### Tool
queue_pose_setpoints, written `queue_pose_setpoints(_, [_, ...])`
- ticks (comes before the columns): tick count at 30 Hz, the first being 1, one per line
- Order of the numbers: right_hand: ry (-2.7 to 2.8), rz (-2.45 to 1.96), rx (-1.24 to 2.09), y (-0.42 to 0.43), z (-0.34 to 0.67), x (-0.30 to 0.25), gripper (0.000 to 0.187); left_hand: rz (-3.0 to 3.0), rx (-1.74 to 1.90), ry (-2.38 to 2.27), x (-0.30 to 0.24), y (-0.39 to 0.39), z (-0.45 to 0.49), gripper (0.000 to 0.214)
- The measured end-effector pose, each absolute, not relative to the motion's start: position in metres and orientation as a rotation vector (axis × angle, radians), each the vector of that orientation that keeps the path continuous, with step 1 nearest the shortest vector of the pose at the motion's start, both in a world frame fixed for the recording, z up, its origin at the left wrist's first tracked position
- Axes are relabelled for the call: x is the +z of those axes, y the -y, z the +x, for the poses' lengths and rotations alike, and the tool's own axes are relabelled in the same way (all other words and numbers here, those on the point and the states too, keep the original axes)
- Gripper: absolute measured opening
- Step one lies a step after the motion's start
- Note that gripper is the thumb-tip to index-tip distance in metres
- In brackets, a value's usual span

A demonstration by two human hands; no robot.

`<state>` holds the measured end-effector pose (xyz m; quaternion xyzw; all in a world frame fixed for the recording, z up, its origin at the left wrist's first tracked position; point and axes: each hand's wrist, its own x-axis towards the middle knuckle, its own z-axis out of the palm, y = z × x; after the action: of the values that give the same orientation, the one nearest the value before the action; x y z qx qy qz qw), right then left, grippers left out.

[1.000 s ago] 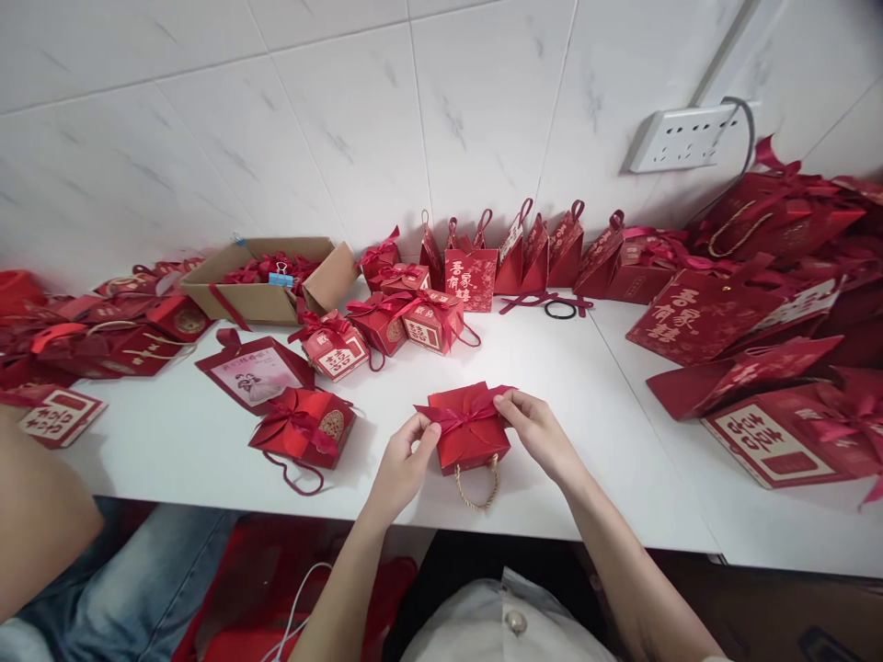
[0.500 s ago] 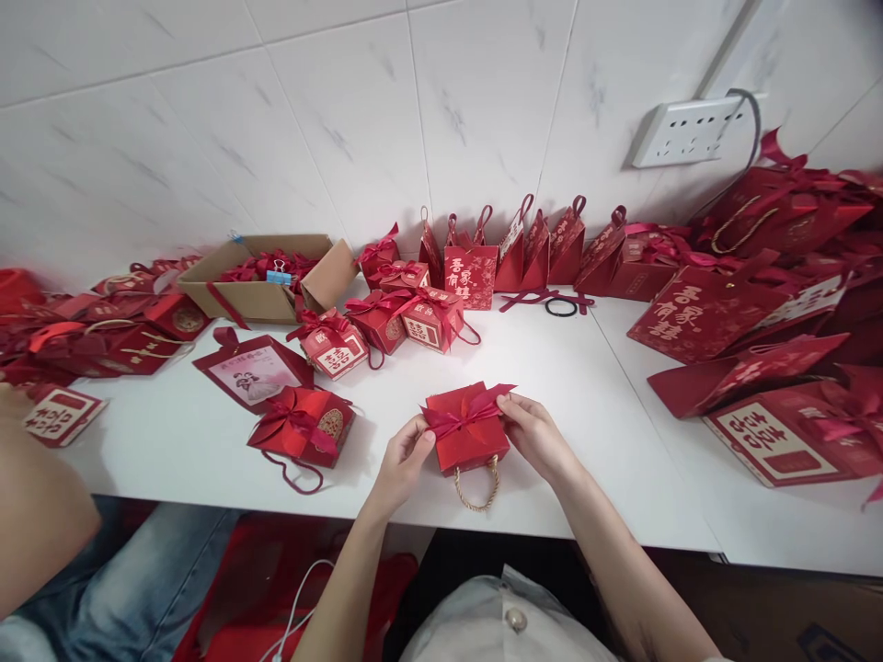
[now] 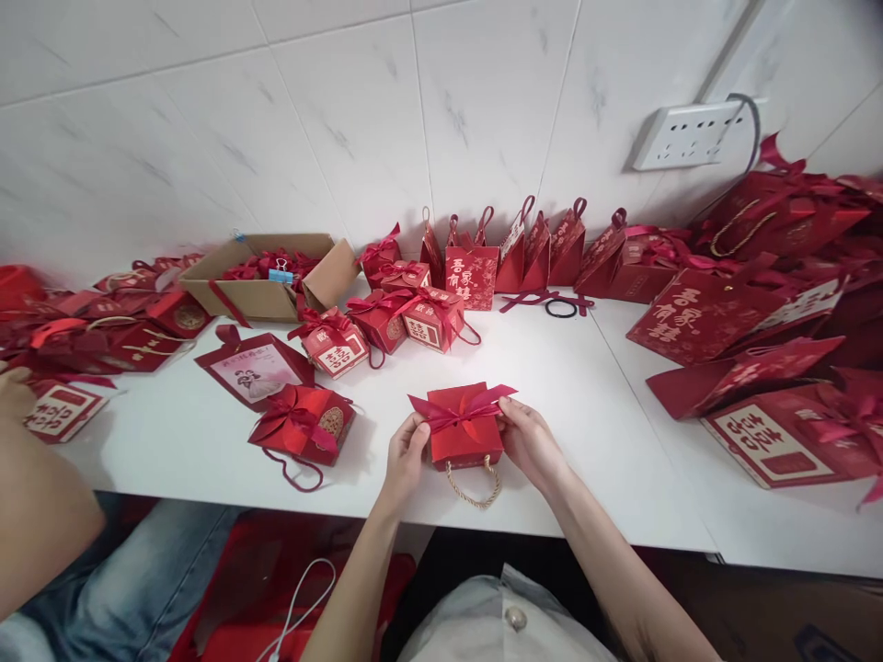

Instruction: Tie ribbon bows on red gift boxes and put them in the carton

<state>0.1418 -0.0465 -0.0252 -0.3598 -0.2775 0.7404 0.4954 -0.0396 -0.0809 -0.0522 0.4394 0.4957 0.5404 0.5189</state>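
The box [image 3: 465, 449] sits near the front edge of the worktop [image 3: 586, 368], between two hands. The left hand [image 3: 406, 458] seems to pinch the ribbon [image 3: 464, 416] at its left side, and the right hand [image 3: 533, 443] pinches it at its right side. The box looks shut, and the ribbon is tied on top. Its ends stick out, and it may not be all snug yet. The rope handle [image 3: 475, 504] points to the front edge. Farther left sits a tied box [image 3: 307, 425]. Red bags [image 3: 471, 276] line the back edge; I can't tell if they are done.
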Motion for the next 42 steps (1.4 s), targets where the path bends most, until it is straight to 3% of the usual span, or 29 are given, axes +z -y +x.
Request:
queue_pose_setpoints(6, [0.834,-0.904,1.698,0.048,0.158,-0.027,0.045,1.140,1.213,-1.192,-0.041,0.086,-0.048,0.062])
queue_pose_setpoints(11, [1.119,-1.034,1.615,0.056,0.170,-0.030,0.054,1.355,0.997,-1.234,-0.025,0.075,-0.060,0.047])
queue_pose_setpoints(17, [1.585,-1.065,1.704,0.075,0.199,-0.007,0.055,1.247,1.383,-1.708,-0.016,0.045,-0.074,0.038])
queue_pose_setpoints(20, [1.520,-1.269,1.500,0.073,0.205,0.003,0.051,1.240,1.388,-1.701,-0.012,0.044,-0.072,0.028])
queue_pose_setpoints(23, [1.434,-1.426,1.301,0.066,0.200,0.004,0.045,1.287,1.277,-1.614,-0.006,0.053,-0.063,0.028])
queue_pose_setpoints(33, [1.744,-1.390,1.315,0.068,0.162,0.002,0.043,1.403,1.259,-1.792,0.001,0.082,-0.053,0.037])
queue_pose_setpoints(35, [1.713,-1.438,1.181,0.069,0.158,0.000,0.040,1.433,1.238,-1.850,0.006,0.087,-0.053,0.039])
queue_pose_setpoints(39, [1.627,-1.377,0.545,0.065,0.151,0.001,0.025,1.461,1.133,-1.813,0.019,0.094,-0.051,0.023])
queue_pose_setpoints(42, [1.919,-1.138,0.401,0.061,0.140,0.009,0.027,1.389,1.095,-1.757,0.026,0.097,-0.048,0.024])
